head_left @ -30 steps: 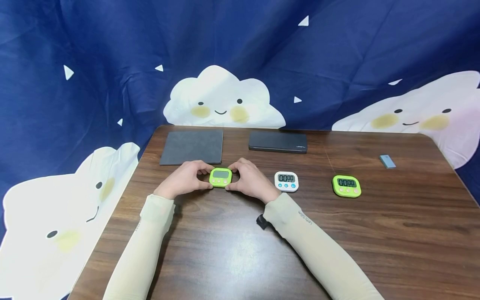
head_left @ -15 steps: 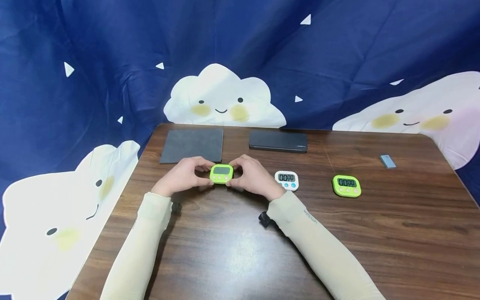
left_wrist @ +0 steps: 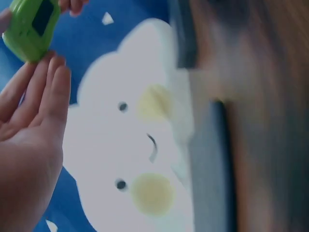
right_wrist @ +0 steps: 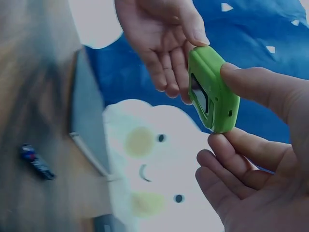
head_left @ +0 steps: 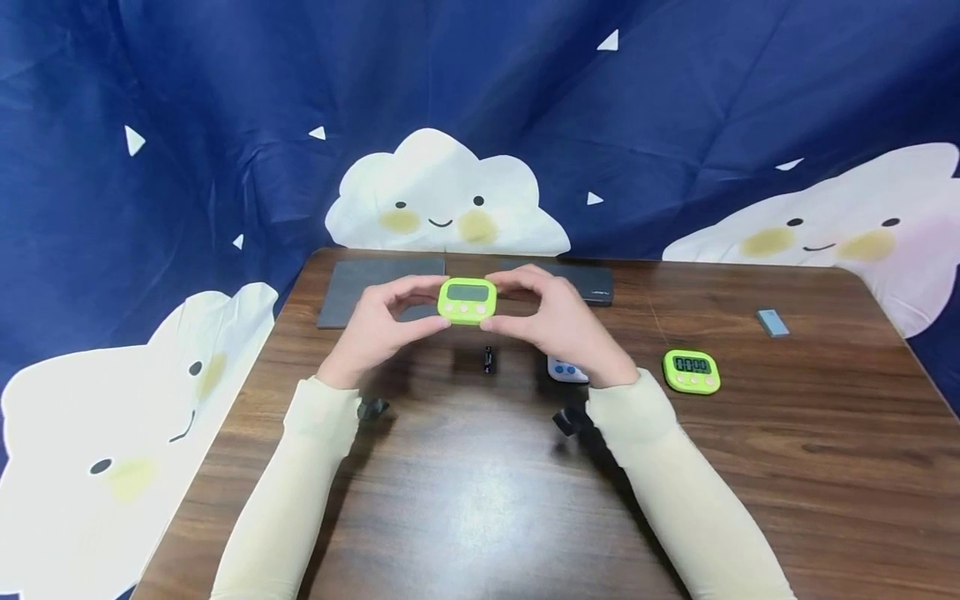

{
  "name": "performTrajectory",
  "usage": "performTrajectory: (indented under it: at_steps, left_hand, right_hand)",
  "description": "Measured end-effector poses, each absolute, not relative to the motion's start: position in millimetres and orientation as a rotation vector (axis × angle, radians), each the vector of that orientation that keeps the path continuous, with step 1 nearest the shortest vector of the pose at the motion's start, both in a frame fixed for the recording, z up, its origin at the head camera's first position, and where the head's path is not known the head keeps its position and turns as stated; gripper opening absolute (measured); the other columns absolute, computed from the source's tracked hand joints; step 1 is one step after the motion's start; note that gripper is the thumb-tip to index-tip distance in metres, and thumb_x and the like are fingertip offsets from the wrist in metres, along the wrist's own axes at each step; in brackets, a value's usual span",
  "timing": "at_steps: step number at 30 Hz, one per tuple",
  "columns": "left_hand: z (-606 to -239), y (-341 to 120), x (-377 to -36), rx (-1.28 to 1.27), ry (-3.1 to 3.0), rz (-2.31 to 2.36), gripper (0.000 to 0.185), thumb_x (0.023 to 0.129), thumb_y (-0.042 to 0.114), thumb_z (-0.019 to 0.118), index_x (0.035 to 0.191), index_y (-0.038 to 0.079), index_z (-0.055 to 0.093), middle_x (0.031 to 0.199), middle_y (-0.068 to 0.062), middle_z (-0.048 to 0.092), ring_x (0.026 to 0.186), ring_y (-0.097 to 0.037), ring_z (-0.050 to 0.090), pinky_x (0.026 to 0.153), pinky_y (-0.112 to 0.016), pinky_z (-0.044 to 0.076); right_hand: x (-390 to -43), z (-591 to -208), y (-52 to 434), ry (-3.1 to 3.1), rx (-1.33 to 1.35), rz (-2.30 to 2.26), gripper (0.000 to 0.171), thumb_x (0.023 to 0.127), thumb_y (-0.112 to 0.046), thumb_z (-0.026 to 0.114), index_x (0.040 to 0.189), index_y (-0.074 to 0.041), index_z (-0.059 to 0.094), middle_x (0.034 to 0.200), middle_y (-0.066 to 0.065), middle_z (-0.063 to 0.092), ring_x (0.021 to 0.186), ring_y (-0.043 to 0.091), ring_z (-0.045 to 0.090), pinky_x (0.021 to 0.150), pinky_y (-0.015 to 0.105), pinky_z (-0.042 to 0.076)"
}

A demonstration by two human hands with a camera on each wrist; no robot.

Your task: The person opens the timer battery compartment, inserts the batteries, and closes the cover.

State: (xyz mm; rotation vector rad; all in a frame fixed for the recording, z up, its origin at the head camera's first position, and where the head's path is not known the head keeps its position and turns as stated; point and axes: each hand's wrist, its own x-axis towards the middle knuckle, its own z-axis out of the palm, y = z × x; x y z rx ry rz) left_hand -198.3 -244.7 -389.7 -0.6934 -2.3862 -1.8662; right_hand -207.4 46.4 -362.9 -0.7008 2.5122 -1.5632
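A green digital timer [head_left: 467, 302] is held up above the table, its display blank and its buttons facing me in the head view. My left hand [head_left: 382, 323] pinches its left edge between thumb and fingers. On the opposite edge my right hand [head_left: 558, 321] grips it the same way. The right wrist view shows the timer [right_wrist: 215, 92] side-on between both thumbs, with a dark area on one face. Below it on the table lies a small dark battery [head_left: 488, 359]. A white timer [head_left: 566, 370] is mostly hidden behind my right hand.
Another green timer [head_left: 692, 372], reading zeros, lies to the right. A small blue-grey block [head_left: 772, 322] sits farther right. At the back are a dark flat pad [head_left: 345, 292] and a black case [head_left: 596, 283], both partly covered by my hands.
Both hands have raised the green timer off the table, toward me and slightly right. The battery on the table has come into sight, and the right hand now covers much of the white timer.
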Motion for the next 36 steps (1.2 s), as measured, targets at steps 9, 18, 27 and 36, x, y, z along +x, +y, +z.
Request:
performTrajectory:
  at_steps: [9,18,27,36]
  left_hand:
    - [-366.1,-206.1,-191.4,-0.799,-2.226,-1.827,0.054,0.093,0.002,0.089,0.145,0.009,0.075,0.137,-0.012,0.079,0.124,-0.017,0.076,0.114,-0.043,0.061]
    - [-367.7,-195.4,-185.3,-0.774,-2.247,-1.807,0.053,0.093,0.008,0.091,0.143,0.014,0.077,0.139,-0.007,0.079,0.122,-0.02,0.077,0.11,-0.034,0.061]
    - [-367.7,-187.7,-184.0,-0.768,-2.278,-1.777,0.054,0.092,0.012,0.093,0.143,0.016,0.077,0.139,-0.003,0.079,0.125,-0.017,0.074,0.117,-0.047,0.059]
    - [-365.0,-188.5,-185.0,-0.767,-2.286,-1.746,0.053,0.093,0.012,0.092,0.143,0.016,0.077,0.138,-0.004,0.079,0.124,-0.018,0.075,0.115,-0.047,0.06]
  right_hand:
    - [-197.1,-341.2,77.5,2.426,-0.705,-1.793,0.052,0.092,-0.012,0.094,0.141,-0.015,0.077,0.141,0.002,0.074,0.132,0.017,0.071,0.119,0.026,0.055]
    - [-192.6,-340.6,90.0,2.418,-0.706,-1.791,0.053,0.091,-0.01,0.094,0.14,-0.016,0.078,0.138,0.0,0.075,0.13,0.015,0.072,0.116,0.022,0.055]
    - [-191.2,-341.1,100.7,2.448,-0.747,-1.772,0.051,0.091,-0.01,0.094,0.139,-0.017,0.079,0.137,0.001,0.075,0.129,0.014,0.075,0.115,0.024,0.057]
    - [-188.8,-341.6,98.6,2.459,-0.753,-1.81,0.052,0.091,-0.009,0.094,0.14,-0.016,0.079,0.137,0.002,0.076,0.127,0.013,0.074,0.116,0.023,0.056]
